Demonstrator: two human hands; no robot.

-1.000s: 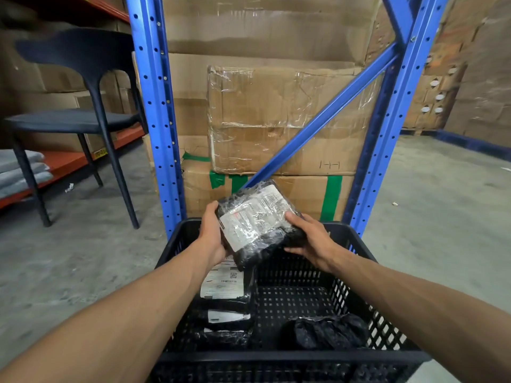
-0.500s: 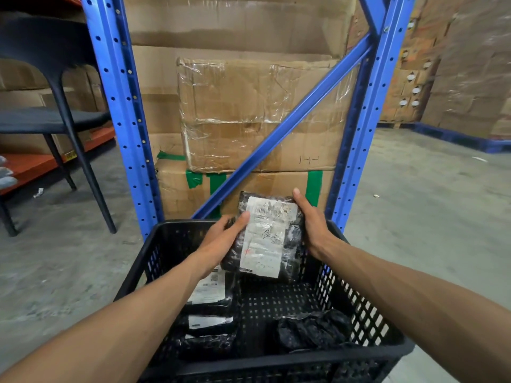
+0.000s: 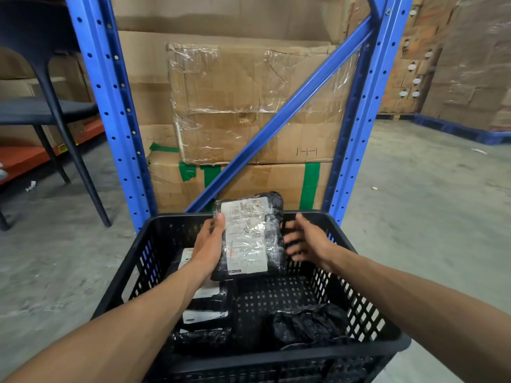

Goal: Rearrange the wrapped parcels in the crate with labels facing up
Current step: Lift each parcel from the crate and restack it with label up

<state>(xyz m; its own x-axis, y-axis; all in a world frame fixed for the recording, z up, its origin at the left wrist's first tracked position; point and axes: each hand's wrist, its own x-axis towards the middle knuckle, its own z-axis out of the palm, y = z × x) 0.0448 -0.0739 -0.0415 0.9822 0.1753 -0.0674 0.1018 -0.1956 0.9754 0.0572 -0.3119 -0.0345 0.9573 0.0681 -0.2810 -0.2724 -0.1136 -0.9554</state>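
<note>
A black slatted plastic crate (image 3: 367,322) stands on the floor in front of me. My left hand (image 3: 208,244) grips a black wrapped parcel (image 3: 249,236) by its left edge, held over the crate's far side with its white label facing up. My right hand (image 3: 307,239) hovers just right of that parcel, fingers spread, off it and blurred. Under my left forearm, along the crate's left side, lie labelled black parcels (image 3: 206,305) with white labels showing. A crumpled black parcel (image 3: 307,324) with no label visible rests at the near right of the crate floor.
A blue steel rack (image 3: 110,106) with a diagonal brace stands just beyond the crate, packed with cardboard boxes (image 3: 249,100). A dark chair (image 3: 55,111) is at the left. Concrete floor spreads to both sides, with stacked cartons (image 3: 456,64) at the far right.
The parcel has turned label up and come down toward the crate's far side. My right hand has let go of it and drawn away to the right; my left hand still holds it.
</note>
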